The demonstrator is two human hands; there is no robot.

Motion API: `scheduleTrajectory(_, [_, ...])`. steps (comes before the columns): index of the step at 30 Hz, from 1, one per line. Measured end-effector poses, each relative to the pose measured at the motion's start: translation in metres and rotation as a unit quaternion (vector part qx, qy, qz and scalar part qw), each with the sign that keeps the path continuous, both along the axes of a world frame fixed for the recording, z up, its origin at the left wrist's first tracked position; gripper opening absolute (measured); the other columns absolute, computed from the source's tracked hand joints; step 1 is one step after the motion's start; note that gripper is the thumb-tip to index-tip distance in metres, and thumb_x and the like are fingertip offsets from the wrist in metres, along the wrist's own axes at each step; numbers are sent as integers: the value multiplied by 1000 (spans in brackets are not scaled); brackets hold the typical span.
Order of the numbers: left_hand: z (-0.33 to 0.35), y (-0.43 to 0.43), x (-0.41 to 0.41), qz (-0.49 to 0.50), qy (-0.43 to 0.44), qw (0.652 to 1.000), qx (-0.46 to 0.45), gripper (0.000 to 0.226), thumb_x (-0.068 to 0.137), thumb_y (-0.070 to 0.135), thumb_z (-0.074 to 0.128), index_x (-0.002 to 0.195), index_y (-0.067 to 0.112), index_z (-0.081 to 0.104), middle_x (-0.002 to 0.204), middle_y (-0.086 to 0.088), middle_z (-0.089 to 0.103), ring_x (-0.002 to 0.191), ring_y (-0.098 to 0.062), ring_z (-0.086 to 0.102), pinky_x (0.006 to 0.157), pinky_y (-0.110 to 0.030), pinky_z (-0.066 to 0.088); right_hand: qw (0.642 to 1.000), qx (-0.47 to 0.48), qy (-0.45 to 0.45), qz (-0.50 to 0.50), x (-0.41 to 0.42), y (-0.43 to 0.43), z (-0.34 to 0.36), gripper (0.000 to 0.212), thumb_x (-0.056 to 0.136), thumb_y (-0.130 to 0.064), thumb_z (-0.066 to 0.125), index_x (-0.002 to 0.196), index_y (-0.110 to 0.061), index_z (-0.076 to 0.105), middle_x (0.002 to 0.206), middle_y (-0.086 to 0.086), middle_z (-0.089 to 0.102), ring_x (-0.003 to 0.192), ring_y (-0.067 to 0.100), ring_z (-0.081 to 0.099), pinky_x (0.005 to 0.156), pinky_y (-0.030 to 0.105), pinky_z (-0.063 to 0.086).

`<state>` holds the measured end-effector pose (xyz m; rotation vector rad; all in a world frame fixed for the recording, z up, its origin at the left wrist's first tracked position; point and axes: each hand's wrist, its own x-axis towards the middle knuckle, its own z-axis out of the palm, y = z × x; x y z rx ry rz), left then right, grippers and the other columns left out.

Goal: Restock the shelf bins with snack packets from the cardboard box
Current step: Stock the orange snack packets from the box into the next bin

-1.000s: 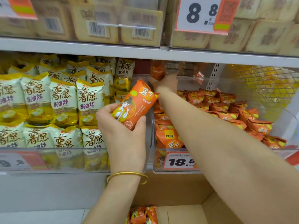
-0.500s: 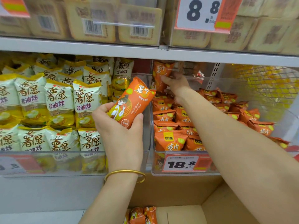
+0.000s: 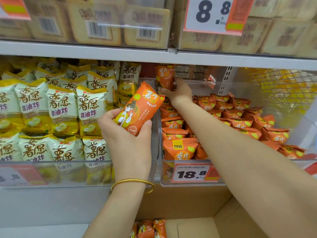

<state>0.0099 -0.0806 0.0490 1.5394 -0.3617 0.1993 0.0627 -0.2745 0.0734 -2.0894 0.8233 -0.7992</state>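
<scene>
Up at the middle shelf, from the head camera: the left hand has fingers and thumb curled round the lower end of an orange snack packet, tilted with its top leaning up and to the right, held in front of the divide between two clear bins. A gold bangle sits on that wrist. The right hand reaches deep into the right-hand bin, fingers wrapped round a second orange packet standing upright at the back left corner. Heaped orange packets fill that bin, and a price tag reading 18.8 is fixed to its front. Left of it, yellow-and-white packets stand in rows. Down below, the cardboard box lies open, with more orange packets showing at its left edge.
</scene>
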Motion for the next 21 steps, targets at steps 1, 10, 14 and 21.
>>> scheduleTrajectory(1, [0,0,0,0,0,1000,-1,60,77,19,76,112,28,28,126,-6,41,103,-21,56,70,-19,48,1000,-2,-1,-8,1,0,0,48,90,-25,64,133,-12,47,134,7,56,122,25,52,94,31,42])
scheduleTrajectory(10, [1,-1,2,-1,-2,1000,-3,60,76,17,77,111,28,28,125,-5,40,104,-21,55,75,-25,51,998,-9,32,-53,2,-12,1,40,91,-22,63,128,-10,53,129,9,59,116,26,56,84,27,42])
scheduleTrajectory(14, [0,-2,3,-4,-1,1000,-8,60,77,17,76,111,28,29,127,-7,41,105,-20,55,70,-12,49,997,-2,73,-36,0,-12,6,47,90,-23,66,130,-8,47,131,11,57,119,27,55,87,31,44])
scheduleTrajectory(21, [2,-6,2,-8,1,1000,-22,58,79,19,74,114,25,29,124,-6,41,101,-17,55,68,-11,46,1000,-3,8,-21,-38,-1,17,41,90,-7,60,129,-10,51,124,11,60,106,25,60,78,28,51])
